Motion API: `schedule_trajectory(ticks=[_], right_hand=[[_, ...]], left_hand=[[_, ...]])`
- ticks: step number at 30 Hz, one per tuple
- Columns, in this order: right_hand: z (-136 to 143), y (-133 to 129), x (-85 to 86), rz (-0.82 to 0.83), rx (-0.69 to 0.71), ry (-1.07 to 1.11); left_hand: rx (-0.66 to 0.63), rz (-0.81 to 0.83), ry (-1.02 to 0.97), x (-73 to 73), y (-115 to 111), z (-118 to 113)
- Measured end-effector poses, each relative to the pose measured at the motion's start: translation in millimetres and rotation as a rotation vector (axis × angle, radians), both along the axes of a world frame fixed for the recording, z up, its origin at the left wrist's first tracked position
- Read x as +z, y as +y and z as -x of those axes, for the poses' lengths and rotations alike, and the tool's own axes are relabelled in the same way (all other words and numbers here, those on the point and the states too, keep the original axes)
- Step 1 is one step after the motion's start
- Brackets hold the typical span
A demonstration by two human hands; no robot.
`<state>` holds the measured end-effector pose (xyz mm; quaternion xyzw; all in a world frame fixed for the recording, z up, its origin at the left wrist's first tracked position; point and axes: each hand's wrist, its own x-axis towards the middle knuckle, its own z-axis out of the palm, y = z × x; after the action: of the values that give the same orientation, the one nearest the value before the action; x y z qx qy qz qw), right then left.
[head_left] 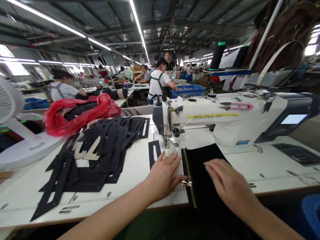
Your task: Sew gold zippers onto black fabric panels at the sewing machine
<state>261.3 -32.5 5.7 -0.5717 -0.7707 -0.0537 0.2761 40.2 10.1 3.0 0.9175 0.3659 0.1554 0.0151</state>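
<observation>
My left hand [165, 171] lies with fingers spread on the white table, its thumb at the gold zipper pull [186, 183]. The gold-toothed zipper [188, 170] runs along the left edge of a black fabric panel [202, 163], which hangs over the table's front edge. Above the panel's right side is my right hand [222, 175], fingers stretched out and holding nothing; whether it touches the cloth I cannot tell. A black slotted piece [152, 155] lies beyond my left fingers, partly hidden by them, beside the presser foot [167, 142] of the sewing machine [200, 111].
A heap of black slotted pieces [107, 143] covers the table's left part, with a red plastic bag [82, 113] behind it. At far left stands a white fan [27, 140]. Pink-handled snips [237, 106] rest on the machine arm. Another person [158, 81] works beyond, near a blue crate [187, 90].
</observation>
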Motion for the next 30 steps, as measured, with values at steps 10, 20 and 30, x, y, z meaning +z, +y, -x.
schedule_trajectory(ticks=[10, 20, 30], right_hand=[[-55.8, 37.2, -5.5, 0.294, -0.355, 0.231], [-29.5, 12.7, -18.0, 0.313, -0.346, 0.212], [-50.9, 64.7, -19.7, 0.365, -0.337, -0.049]], left_hand=[[-0.174, 0.207, 0.133, -1.1, 28.6, -12.7], [-0.012, 0.181, 0.138, -6.4, 35.9, -6.9], [-0.018, 0.192, 0.178, -2.3, 38.1, -5.5]])
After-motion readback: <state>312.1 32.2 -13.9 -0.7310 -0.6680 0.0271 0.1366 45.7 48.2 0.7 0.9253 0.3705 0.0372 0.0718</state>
